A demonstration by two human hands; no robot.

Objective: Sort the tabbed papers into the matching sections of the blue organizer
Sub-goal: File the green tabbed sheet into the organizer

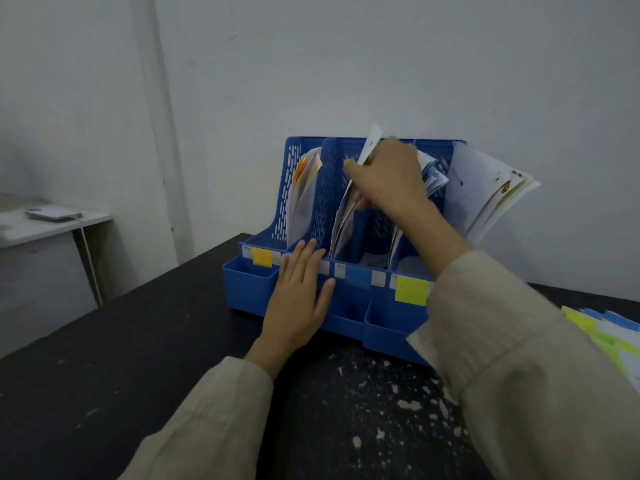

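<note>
The blue organizer [249, 289] stands on the black table, its front marked by an orange label [262, 257], a blue label [358, 276] and a yellow label [411, 289]. My right hand [388, 176] reaches over its second section and grips a sheet of paper [370, 142] standing in that section. My left hand [298, 292] lies flat with straight fingers against the organizer's front. Orange-tabbed papers [303, 174] sit in the left section. More papers [485, 192] fan out of the right section.
A pile of tabbed papers [609, 336] with yellow, green and blue tabs lies at the table's right edge. The black table [138, 358] has white flecks near the front. A white side table [52, 223] stands at the left by the wall.
</note>
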